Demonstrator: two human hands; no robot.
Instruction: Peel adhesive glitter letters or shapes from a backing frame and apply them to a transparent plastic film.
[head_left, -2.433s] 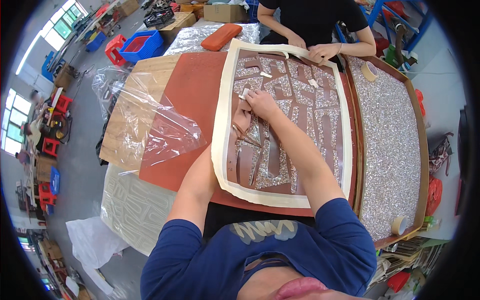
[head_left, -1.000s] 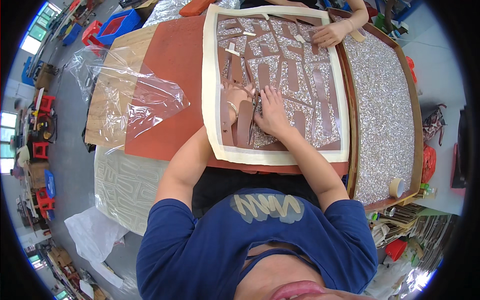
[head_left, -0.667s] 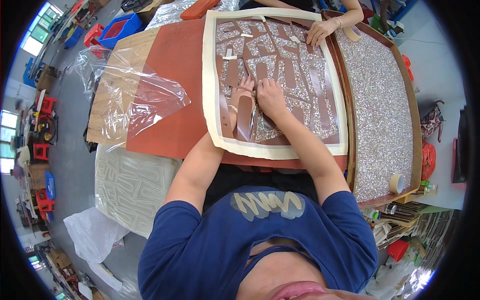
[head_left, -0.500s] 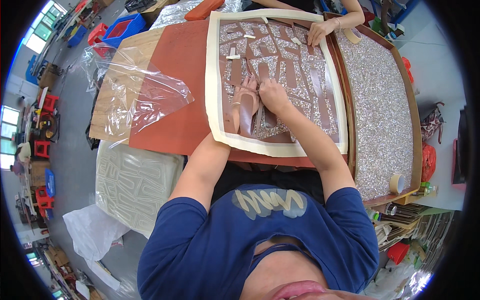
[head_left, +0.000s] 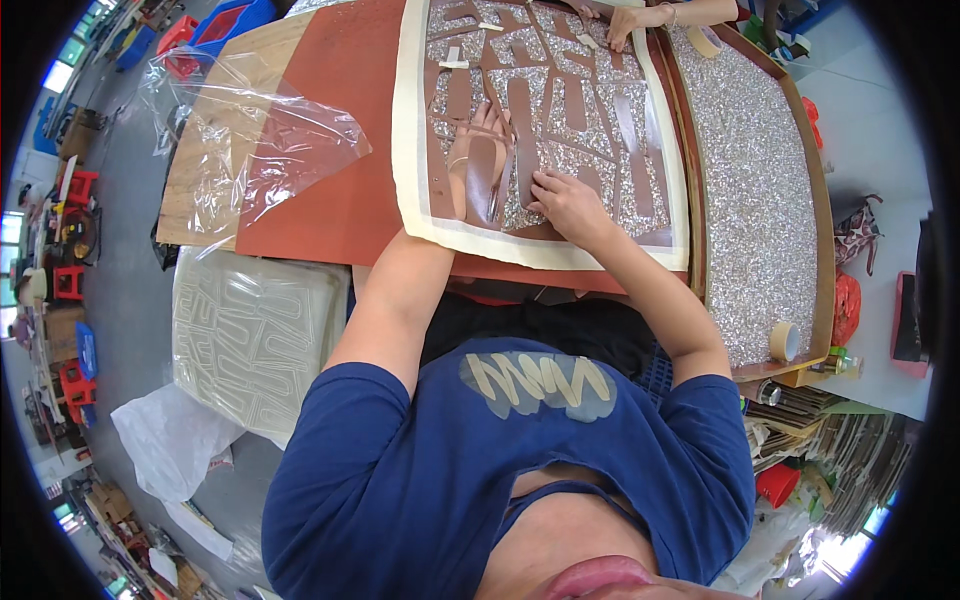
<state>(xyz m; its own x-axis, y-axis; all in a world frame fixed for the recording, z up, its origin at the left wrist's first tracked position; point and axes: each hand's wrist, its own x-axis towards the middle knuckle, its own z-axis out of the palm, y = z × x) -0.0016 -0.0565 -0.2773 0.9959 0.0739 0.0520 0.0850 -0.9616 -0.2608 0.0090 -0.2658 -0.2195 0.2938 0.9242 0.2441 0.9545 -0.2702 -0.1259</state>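
Hands, left [head_left: 470, 143] and right [head_left: 572, 207], have parted: left spread partly beneath brown sheet [head_left: 441, 190], right's grip unclear.

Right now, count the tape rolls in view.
2: one roll at the far end of the glitter tray, another roll at its near end; more may be hidden.

Person's own hands: two, left hand [head_left: 480, 145] and right hand [head_left: 572, 206]. Co-worker's hand [head_left: 628, 24]: one in clear view. Cream-bordered stencil panel [head_left: 411, 150]: one. Panel cutouts: numerous, exact tally not obtainable, hands covering some. Glitter tray [head_left: 823, 200]: one. Tape rolls: two, upper roll [head_left: 704, 40] and lower roll [head_left: 791, 342]. Red-brown board [head_left: 325, 120]: one. Wooden board [head_left: 212, 212]: one. Clear film [head_left: 300, 160]: one sheet. Red stools [head_left: 69, 283]: at least three. Red bucket [head_left: 777, 486]: one. Patterned bag [head_left: 856, 236]: one.
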